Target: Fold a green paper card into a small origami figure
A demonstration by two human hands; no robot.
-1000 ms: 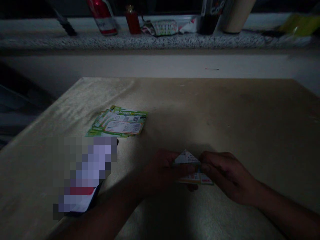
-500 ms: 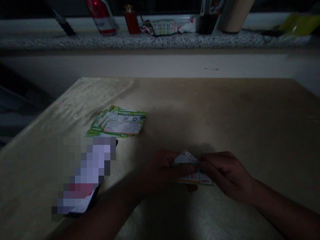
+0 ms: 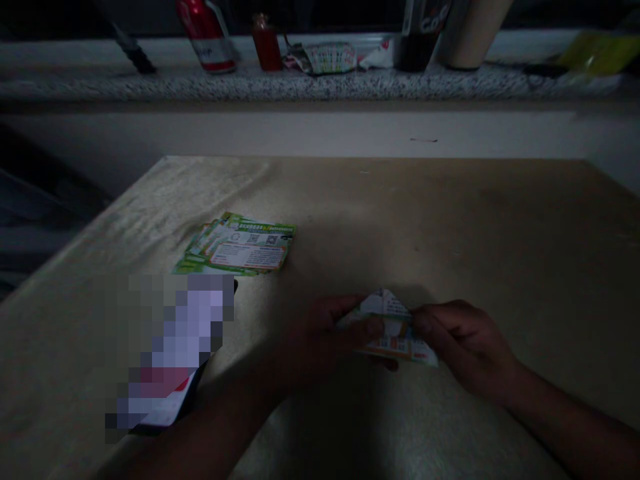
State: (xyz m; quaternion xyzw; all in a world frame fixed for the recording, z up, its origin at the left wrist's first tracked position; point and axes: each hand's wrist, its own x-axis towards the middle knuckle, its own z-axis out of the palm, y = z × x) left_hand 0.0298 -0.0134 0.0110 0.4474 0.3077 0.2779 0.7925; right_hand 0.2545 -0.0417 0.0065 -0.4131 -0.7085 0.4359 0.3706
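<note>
A printed paper card with a folded, pointed top is held between my two hands above the table. My left hand grips its left side, thumb on the front and fingers behind. At the card's right edge, my right hand pinches the paper between thumb and forefinger. White, green and orange print shows on the side facing me. The lower fingers of my left hand are partly hidden behind the card.
A fanned stack of green leaflets lies on the table at the left. Nearer me is a phone, partly pixelated. A red can, a small red bottle and a dark bottle stand on the windowsill.
The card has shifted slightly right and up, and more of its pointed top shows. My right hand has moved a little to the right, still pinching the edge.
</note>
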